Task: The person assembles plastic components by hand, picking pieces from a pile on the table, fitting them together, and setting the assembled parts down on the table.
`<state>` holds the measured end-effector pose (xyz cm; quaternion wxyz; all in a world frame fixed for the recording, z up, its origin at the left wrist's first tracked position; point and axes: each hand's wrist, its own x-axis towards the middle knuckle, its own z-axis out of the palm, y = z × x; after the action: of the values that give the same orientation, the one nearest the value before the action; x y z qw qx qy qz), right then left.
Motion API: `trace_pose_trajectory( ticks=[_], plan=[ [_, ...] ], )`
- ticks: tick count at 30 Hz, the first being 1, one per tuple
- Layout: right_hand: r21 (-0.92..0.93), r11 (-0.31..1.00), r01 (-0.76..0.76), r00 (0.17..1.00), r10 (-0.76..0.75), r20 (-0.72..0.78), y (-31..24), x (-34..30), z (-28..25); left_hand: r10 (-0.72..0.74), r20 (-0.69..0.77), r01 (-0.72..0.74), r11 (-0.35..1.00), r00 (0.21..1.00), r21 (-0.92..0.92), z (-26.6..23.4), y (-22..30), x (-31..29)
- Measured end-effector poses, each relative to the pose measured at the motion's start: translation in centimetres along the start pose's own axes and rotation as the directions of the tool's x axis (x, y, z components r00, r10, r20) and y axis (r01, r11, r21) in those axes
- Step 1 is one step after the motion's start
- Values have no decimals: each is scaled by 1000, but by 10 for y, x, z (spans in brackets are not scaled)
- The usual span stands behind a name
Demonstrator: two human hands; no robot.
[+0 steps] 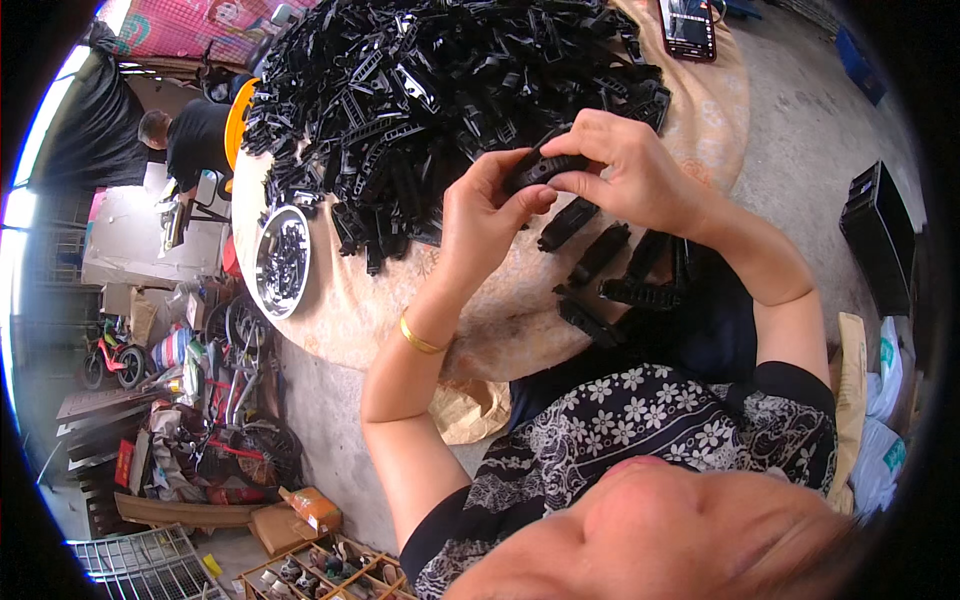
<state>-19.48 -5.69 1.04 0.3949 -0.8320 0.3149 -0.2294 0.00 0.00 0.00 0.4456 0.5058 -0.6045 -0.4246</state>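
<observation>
Between both hands, above the near edge of the big heap, is a black plastic part (541, 173) with a ribbed side. My left hand (487, 203) pinches its left end between thumb and fingers. At the other end, the thumb and fingertips of my right hand (625, 165) close on it too. A large heap of black plastic parts (400, 90) covers much of the cloth-covered round table (400, 310). Several longer black parts (600, 255) lie apart below my right hand, by the table's near edge. A white bowl (262, 290) with small black and metallic-looking pieces stands at the table's left.
A phone (688, 28) lies at the table's far right. Beyond the left edge, a person in dark clothes (195, 145) bends near a yellow chair (238, 120). Bicycles (235, 440) and boxes crowd the lower left floor. A black crate (880, 235) and plastic bags (880, 460) are at right.
</observation>
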Motion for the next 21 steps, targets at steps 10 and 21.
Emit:
trace_pose_trajectory(
  ticks=[10, 21],
  plan=[
    [-306, 855, 419, 888, -456, -56, 14, 2, -6, 375, 28, -339, 800, 927, 495, 13, 10, -7],
    [-173, 944, 280, 960, -278, 41, 22, 3, -6, 194, 133, -234, 867, 972, 441, -5, 3, 16]
  ],
)
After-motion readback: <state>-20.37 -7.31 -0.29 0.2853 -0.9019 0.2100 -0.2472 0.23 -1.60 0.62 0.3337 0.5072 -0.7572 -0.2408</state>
